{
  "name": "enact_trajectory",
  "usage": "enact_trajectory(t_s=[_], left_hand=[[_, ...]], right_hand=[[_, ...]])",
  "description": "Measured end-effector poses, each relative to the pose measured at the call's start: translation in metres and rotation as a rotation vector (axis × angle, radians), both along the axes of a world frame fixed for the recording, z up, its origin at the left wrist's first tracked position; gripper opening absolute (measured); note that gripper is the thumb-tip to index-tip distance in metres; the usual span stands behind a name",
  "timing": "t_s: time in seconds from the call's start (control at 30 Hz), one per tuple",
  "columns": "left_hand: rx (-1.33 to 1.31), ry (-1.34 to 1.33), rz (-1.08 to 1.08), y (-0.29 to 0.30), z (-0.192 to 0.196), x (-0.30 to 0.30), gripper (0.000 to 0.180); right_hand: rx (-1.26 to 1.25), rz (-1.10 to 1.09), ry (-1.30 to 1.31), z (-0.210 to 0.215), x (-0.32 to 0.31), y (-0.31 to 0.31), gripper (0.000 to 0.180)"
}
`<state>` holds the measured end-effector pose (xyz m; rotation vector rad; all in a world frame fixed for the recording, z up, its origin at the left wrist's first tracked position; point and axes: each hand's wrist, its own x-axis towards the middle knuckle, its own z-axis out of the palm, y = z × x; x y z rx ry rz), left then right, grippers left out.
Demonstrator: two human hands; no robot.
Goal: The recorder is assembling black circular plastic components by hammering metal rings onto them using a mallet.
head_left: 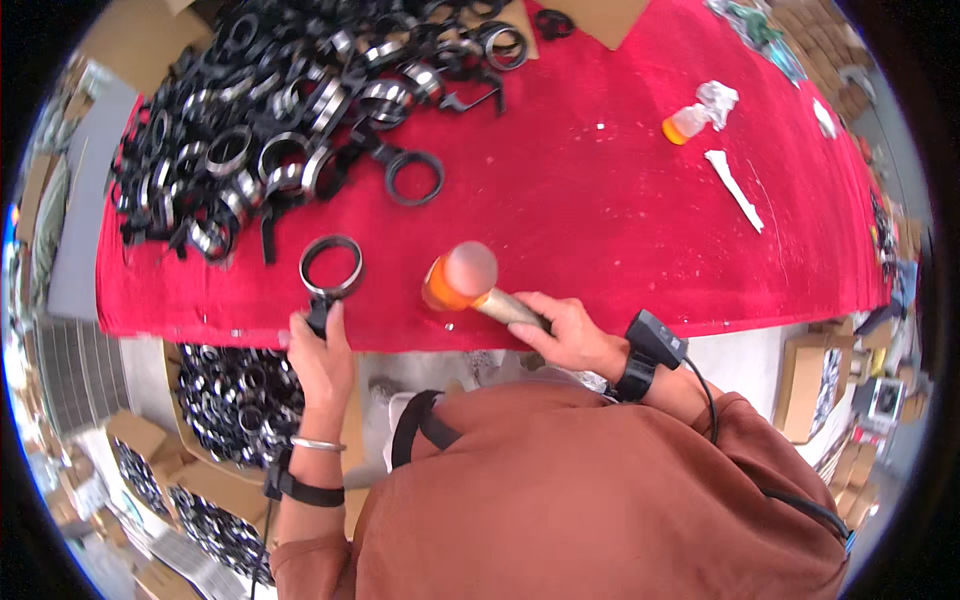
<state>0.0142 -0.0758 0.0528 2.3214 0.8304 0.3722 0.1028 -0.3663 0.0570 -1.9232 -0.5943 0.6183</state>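
Observation:
My left hand (322, 352) is closed round the short black stem of a ring-shaped part (331, 266), whose round black band has a bright metal lining. The ring points away from me, over the near edge of the red cloth. In my right hand (572, 332) is a mallet (468, 278) with an orange head, a pale round face and a wooden-looking handle; the fingers wrap the handle's end. The mallet's head hovers or rests just right of the ring, apart from it; I cannot tell whether it touches the cloth.
A big heap of similar black and silver ring parts (290, 130) covers the table's far left. At right lie an orange-and-clear piece (684, 125), crumpled white plastic (717, 103) and a white strip (734, 191). Boxes of ring parts (240, 405) stand below the table's edge.

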Motion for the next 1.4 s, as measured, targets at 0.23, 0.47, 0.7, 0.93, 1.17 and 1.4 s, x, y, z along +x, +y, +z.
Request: enact_trajectory(t_s=[0.23, 0.47, 0.7, 0.93, 1.17, 1.4], left_hand=[[-0.167, -0.004, 0.015, -0.009, -0.069, -0.069, 0.040], [-0.965, -0.128, 0.305, -0.005, -0.047, -0.054, 0.033], [-0.947, -0.317, 0.275, -0.017, -0.049, -0.057, 0.027], [-0.970, -0.262, 0.241, -0.011, -0.057, -0.065, 0.028], [-0.951, -0.226, 0.236, -0.014, -0.053, -0.061, 0.028], [-1.003, -0.280, 0.268, -0.001, -0.058, -0.058, 0.026]], right_hand=[[0.101, 0.158, -0.227, -0.010, -0.006, 0.022, 0.046], [-0.167, 0.132, 0.118, 0.026, -0.010, 0.033, 0.053], [0.099, 0.329, -0.321, 0.034, -0.025, 0.048, 0.054], [-0.077, 0.495, -0.290, 0.041, -0.014, 0.074, 0.054], [0.100, 0.455, -0.463, 0.039, -0.019, 0.137, 0.050], [0.007, 0.504, -0.387, 0.057, 0.004, 0.171, 0.049]])
